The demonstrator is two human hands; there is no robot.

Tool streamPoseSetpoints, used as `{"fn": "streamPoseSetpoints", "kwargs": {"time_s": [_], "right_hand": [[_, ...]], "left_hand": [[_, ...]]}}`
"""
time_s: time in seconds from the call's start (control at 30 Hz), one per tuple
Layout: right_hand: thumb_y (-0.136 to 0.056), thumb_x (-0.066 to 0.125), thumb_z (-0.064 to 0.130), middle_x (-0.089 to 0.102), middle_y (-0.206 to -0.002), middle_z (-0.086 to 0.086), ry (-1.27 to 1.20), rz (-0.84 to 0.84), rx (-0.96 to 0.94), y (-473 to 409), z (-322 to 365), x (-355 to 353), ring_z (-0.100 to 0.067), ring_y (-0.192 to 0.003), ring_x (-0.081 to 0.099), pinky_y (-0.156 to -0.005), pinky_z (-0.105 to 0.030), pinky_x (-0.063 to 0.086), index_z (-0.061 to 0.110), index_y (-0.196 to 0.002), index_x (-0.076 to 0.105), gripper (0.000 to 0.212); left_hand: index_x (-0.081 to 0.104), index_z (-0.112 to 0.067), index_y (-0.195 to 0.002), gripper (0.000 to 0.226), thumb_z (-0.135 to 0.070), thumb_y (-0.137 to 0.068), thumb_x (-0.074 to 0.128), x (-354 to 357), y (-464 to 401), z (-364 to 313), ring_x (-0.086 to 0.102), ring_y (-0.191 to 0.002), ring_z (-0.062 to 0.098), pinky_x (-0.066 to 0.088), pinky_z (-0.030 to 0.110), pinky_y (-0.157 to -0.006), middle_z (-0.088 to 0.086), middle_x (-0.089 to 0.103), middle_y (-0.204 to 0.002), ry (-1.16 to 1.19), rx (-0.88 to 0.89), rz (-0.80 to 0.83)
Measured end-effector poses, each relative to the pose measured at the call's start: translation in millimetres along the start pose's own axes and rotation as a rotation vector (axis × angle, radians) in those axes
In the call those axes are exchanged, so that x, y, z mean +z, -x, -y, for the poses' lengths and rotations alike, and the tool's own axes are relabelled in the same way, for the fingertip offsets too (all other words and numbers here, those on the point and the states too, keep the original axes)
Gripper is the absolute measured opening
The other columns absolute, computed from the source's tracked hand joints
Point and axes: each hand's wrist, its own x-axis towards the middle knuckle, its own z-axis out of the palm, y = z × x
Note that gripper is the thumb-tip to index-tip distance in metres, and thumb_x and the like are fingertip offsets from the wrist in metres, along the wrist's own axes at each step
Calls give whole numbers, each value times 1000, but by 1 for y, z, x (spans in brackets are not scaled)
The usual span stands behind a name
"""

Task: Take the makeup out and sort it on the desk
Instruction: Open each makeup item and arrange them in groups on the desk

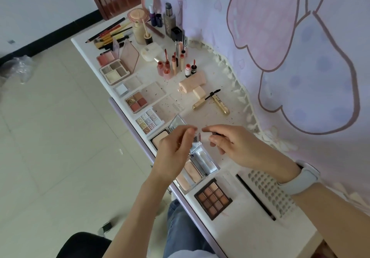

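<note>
Gripping small tube (195, 139) upright, left hand (173, 150), right hand (233, 145)

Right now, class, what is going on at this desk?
A person sits at a white desk covered with makeup. The left hand pinches a small tube and the right hand grips its other part, apparently opening or closing it. Open eyeshadow palettes line the desk's near edge; lip glosses stand farther back.
</note>
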Motion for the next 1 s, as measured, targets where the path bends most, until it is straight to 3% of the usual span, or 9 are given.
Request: {"fn": "streamPoseSetpoints", "kwargs": {"time_s": [0.1,0.17,0.23,0.33,0.5,0.63,0.77,0.87,1.0], "right_hand": [[-97,40,17,59,-71,9,-4,3,31,-6,0,-8,0,-54,51,-56,-11,41,12,-111,60,25],[-97,39,18,59,-70,7,-17,31,53,-11,0,-13,-2,-53,50,-54,-13,40,9,-105,61,24],[-97,40,17,58,-71,7,-27,49,42,-16,0,-16,-2,-54,50,-55,-15,40,13,-102,60,20],[-96,43,15,58,-75,8,-33,55,22,-24,0,-19,1,-57,50,-56,-12,41,20,-105,58,18],[-95,44,16,48,-81,20,47,18,31,-42,-4,-20,7,-70,49,-66,-8,37,20,-127,51,33],[-94,48,15,46,-88,23,131,-22,-32,-58,-4,-23,16,-77,45,-70,-3,32,16,-124,54,31],[-93,48,14,50,-96,16,211,-25,-24,-75,-6,-31,4,-80,48,-73,-9,36,18,-119,56,27],[-95,44,16,53,-101,7,232,-51,39,-84,-13,-42,-11,-85,54,-78,-21,42,19,-115,56,24],[-97,39,19,60,-83,11,-1,-171,105,-99,-24,-46,-1,-64,52,-57,-10,39,25,-104,49,14]], "left_hand": [[53,-35,-104,22,-29,-85,62,-7,-8,-1,55,-66,3,48,16,-63,-11,58,-77,19,24,65],[55,-30,-96,17,-21,-85,63,-14,-15,-1,55,-66,5,48,18,-64,-11,59,-76,-29,40,92],[56,-24,-85,15,-39,-85,52,-20,-23,-1,52,-58,9,45,25,-57,-8,57,-65,-53,17,120],[54,-25,-73,29,-52,-80,42,-28,-33,1,48,-53,10,39,24,-52,-10,54,-57,-78,-7,167],[62,-26,-88,4,-26,-84,63,-36,-55,7,57,-68,6,48,19,-67,-5,62,-75,18,-151,217],[62,-29,-102,24,-21,-80,68,-47,-76,9,64,-82,8,51,18,-76,-3,68,-88,17,-206,311],[65,-25,-93,11,-21,-83,66,-60,-98,13,63,-77,1,48,10,-72,-9,68,-83,-172,-104,384],[65,-21,-93,7,-20,-86,62,-78,-113,22,65,-78,4,49,14,-75,-10,68,-83,-265,-90,337],[55,-16,-98,7,-16,-92,51,-85,-126,37,69,-81,13,56,26,-72,-1,70,-93,135,-251,102]]}}
